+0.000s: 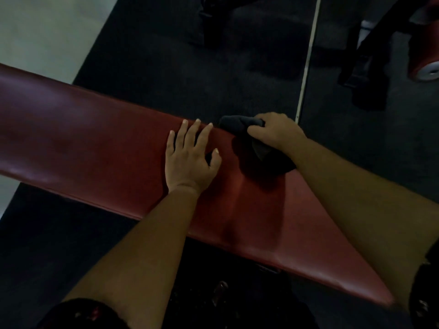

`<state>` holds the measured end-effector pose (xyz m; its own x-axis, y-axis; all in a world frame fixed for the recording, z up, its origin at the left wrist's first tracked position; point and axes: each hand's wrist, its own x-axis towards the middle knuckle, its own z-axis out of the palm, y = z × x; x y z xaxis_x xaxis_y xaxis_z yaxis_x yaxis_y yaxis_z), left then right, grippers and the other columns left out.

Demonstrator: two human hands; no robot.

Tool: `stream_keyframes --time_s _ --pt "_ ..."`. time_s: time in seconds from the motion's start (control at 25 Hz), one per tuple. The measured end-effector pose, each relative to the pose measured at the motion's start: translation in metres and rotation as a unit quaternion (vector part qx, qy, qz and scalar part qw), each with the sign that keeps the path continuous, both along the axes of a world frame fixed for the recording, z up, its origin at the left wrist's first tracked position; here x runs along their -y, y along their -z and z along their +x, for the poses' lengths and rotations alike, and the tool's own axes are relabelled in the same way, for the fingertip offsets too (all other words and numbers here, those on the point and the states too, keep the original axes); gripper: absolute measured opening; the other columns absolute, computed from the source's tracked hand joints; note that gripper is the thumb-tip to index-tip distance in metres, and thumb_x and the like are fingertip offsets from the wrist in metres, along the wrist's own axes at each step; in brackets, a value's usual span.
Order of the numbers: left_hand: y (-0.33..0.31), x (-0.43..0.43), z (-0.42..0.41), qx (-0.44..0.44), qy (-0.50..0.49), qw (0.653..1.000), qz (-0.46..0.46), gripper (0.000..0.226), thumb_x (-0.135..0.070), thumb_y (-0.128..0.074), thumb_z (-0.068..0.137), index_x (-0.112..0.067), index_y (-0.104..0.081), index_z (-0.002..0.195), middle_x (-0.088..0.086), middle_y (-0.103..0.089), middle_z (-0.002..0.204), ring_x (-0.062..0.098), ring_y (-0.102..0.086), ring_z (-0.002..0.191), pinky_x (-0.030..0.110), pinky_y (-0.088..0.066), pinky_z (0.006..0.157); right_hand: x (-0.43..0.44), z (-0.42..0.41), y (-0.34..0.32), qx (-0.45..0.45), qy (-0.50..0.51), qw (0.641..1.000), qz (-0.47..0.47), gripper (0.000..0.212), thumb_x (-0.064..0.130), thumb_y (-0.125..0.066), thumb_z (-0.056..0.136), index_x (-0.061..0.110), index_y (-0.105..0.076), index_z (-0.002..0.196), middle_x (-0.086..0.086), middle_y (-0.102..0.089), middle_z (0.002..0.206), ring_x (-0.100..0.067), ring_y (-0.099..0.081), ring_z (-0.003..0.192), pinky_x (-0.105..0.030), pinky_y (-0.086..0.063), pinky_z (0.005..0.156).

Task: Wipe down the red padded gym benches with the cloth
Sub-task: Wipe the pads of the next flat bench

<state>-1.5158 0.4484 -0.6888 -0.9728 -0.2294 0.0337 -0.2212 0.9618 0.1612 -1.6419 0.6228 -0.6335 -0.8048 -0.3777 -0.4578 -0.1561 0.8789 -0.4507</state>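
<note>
A long red padded bench (pixel 90 143) runs across the view from upper left to lower right. My left hand (pixel 190 157) lies flat on its top with fingers spread, reaching the far edge. Just to the right, my right hand (pixel 275 131) grips a dark cloth (pixel 256 148) bunched against the bench's far edge, part of it hanging over that edge. The cloth's underside is hidden by my hand and wrist.
Dark rubber flooring (pixel 190 67) surrounds the bench. A pale floor strip (pixel 307 58) runs at the upper right. Black equipment frames (pixel 213 22) stand beyond, and a red roller pad with a white end cap (pixel 422 60) sits far right. Pale floor (pixel 42 29) shows at upper left.
</note>
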Motion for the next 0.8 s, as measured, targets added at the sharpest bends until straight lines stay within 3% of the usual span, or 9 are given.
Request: stream_keyframes --time_s 0.08,0.24,0.4,0.48,0.6,0.68,0.8 --pt "-0.001 0.001 -0.001 -0.007 0.001 1.000 -0.004 0.066 -0.052 -0.023 0.090 -0.030 -0.032 0.151 0.000 -0.029 0.159 0.021 -0.016 0.150 0.043 -0.006 0.123 -0.001 -0.003 0.000 0.011 -0.010 1.000 -0.002 0.023 0.037 -0.052 0.091 0.024 -0.061 0.107 -0.005 -0.059 0.100 -0.025 -0.055 0.092 -0.033 -0.040 0.072" --pt "-0.003 -0.002 0.003 -0.024 0.001 1.000 0.002 0.068 -0.054 -0.021 0.088 -0.031 -0.032 0.151 -0.002 -0.029 0.159 0.019 -0.016 0.150 0.042 -0.007 0.123 -0.025 0.003 -0.002 0.034 -0.045 0.994 -0.095 0.029 0.031 -0.058 0.086 0.008 -0.064 0.104 -0.013 -0.062 0.104 -0.031 -0.058 0.098 -0.034 -0.041 0.075" --pt "0.001 0.000 0.004 -0.032 0.011 0.999 -0.012 0.060 -0.048 -0.029 0.097 -0.029 -0.028 0.153 -0.001 -0.025 0.161 0.019 -0.014 0.151 0.041 -0.008 0.122 -0.020 0.006 0.002 0.027 -0.018 0.998 -0.048 0.018 0.038 -0.053 0.090 0.021 -0.059 0.093 -0.002 -0.058 0.094 -0.023 -0.055 0.091 -0.031 -0.040 0.066" --pt "0.001 0.001 0.006 -0.024 0.014 0.999 -0.016 0.058 -0.046 -0.031 0.100 -0.028 -0.024 0.155 -0.001 -0.020 0.163 0.019 -0.010 0.151 0.040 -0.006 0.122 -0.019 0.003 -0.002 0.044 -0.018 0.997 -0.056 0.020 0.035 -0.053 0.091 0.018 -0.062 0.097 -0.003 -0.059 0.093 -0.021 -0.056 0.083 -0.030 -0.040 0.065" --pt "0.000 0.002 0.007 -0.024 0.017 0.999 -0.013 0.059 -0.047 -0.031 0.100 -0.029 -0.021 0.156 -0.001 -0.018 0.164 0.018 -0.009 0.151 0.040 -0.006 0.122 -0.020 -0.004 0.003 0.040 0.020 0.998 -0.050 0.025 0.036 -0.055 0.088 0.012 -0.061 0.086 -0.005 -0.059 0.083 -0.019 -0.053 0.067 -0.029 -0.036 0.056" --pt "0.002 0.003 0.005 -0.031 0.024 0.999 -0.007 0.059 -0.047 -0.031 0.100 -0.029 -0.021 0.156 -0.001 -0.018 0.164 0.017 -0.009 0.151 0.040 -0.006 0.121 -0.017 -0.005 0.009 0.032 0.042 0.998 -0.023 0.029 0.041 -0.057 0.085 0.012 -0.058 0.084 -0.006 -0.057 0.082 -0.021 -0.053 0.067 -0.029 -0.035 0.055" --pt "0.004 0.007 0.003 -0.055 0.024 0.998 -0.011 0.058 -0.049 -0.033 0.100 -0.030 -0.025 0.155 -0.002 -0.022 0.162 0.018 -0.012 0.151 0.040 -0.008 0.121 -0.024 -0.006 0.009 0.055 0.043 0.993 -0.097 0.022 0.030 -0.057 0.086 0.009 -0.064 0.085 -0.009 -0.061 0.082 -0.020 -0.054 0.064 -0.030 -0.038 0.059"
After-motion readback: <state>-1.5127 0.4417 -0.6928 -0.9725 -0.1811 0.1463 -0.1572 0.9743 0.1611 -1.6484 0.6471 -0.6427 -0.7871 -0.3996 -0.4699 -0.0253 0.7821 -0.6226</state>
